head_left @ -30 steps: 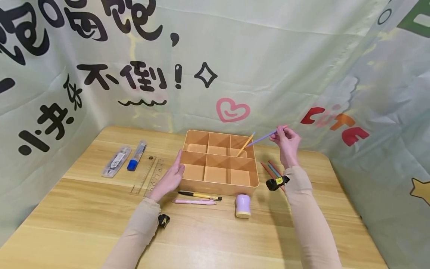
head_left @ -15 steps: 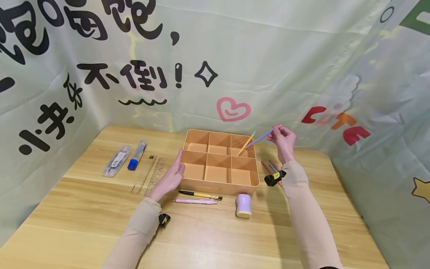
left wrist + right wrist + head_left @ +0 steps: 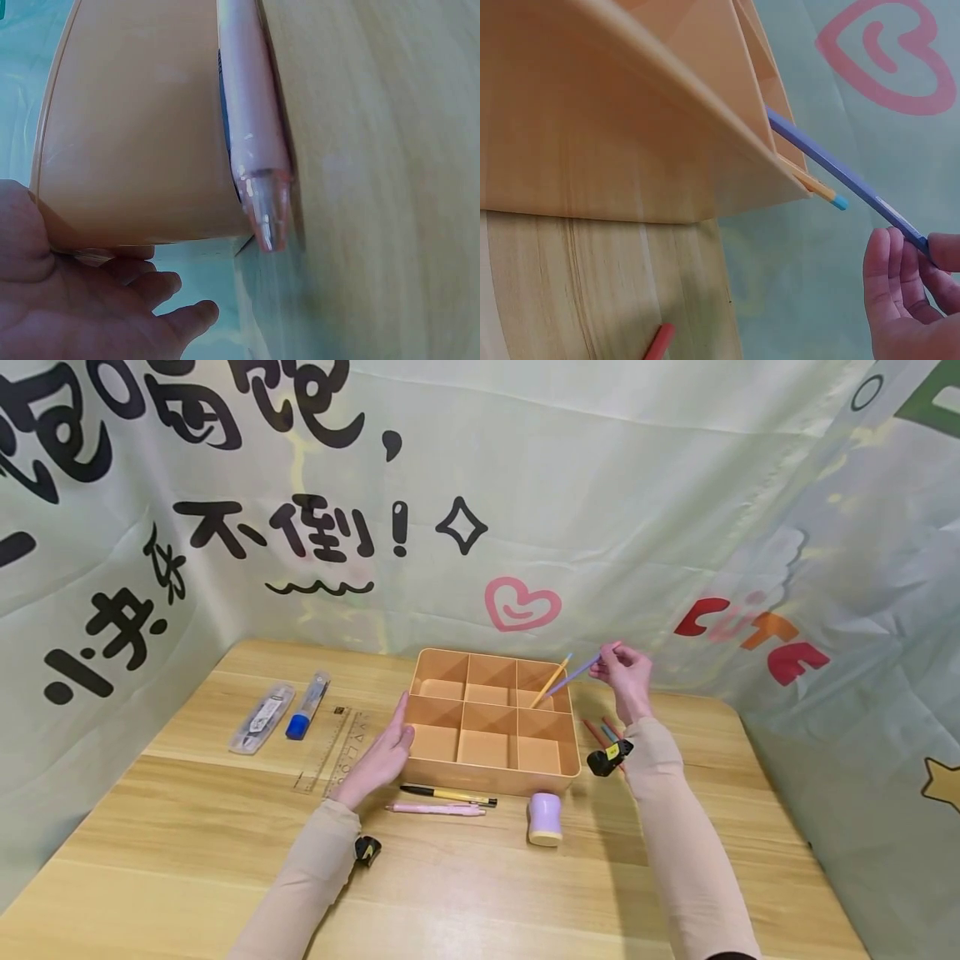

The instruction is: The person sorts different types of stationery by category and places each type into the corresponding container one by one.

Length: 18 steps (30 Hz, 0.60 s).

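Note:
An orange organizer box (image 3: 489, 782) with several compartments stands on the table. My left hand (image 3: 378, 760) rests along its left side with the fingers extended, and the left wrist view shows the palm (image 3: 82, 315) by the box corner. My right hand (image 3: 628, 681) pinches a purple pencil (image 3: 576, 674) near its upper end. The lower end of the pencil reaches into the back right compartment; the right wrist view shows it slanting over the wall. A yellow pencil (image 3: 551, 681) with a blue end leans in that same compartment.
In front of the box lie a yellow-black pen (image 3: 450, 795) and a pink pen (image 3: 437, 809), beside a purple bottle-shaped object (image 3: 545, 818). Several pencils (image 3: 596, 733) lie right. A clear ruler (image 3: 330, 752), blue-capped tube (image 3: 307, 706) and clear case (image 3: 262, 718) lie left.
My right hand has moved left toward the box, and the purple pencil has slid further into the back right compartment. My left hand stays at the box's side.

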Available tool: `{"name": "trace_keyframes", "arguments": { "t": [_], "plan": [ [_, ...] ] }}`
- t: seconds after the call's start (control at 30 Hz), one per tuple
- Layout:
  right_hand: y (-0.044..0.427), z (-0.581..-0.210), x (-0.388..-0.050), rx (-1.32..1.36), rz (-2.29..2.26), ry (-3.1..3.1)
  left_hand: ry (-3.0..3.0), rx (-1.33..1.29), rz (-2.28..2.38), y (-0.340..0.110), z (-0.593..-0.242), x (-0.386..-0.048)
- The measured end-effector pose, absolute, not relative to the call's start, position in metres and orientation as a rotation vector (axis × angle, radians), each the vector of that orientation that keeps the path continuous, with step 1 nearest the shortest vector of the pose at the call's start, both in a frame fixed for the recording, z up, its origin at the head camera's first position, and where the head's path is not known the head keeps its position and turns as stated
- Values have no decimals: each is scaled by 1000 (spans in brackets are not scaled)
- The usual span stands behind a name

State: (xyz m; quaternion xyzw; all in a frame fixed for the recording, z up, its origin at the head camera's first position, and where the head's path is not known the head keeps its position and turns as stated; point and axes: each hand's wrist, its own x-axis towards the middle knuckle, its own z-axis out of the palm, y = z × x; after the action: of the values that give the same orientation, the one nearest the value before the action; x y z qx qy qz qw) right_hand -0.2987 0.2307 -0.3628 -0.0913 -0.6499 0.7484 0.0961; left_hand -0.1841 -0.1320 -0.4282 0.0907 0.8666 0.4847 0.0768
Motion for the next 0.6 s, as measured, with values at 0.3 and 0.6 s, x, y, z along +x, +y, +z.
{"name": "trace_keyframes", "arguments": {
  "t": [0.3, 0.6],
  "plan": [
    [226, -369, -301, -201, 2178, -2051, 2596, 259, 1464, -132, -429, -183],
    [224, -378, -298, -146, 2148, -2136, 2599, 270, 1459, -133, -428, -183]
  ]
}}
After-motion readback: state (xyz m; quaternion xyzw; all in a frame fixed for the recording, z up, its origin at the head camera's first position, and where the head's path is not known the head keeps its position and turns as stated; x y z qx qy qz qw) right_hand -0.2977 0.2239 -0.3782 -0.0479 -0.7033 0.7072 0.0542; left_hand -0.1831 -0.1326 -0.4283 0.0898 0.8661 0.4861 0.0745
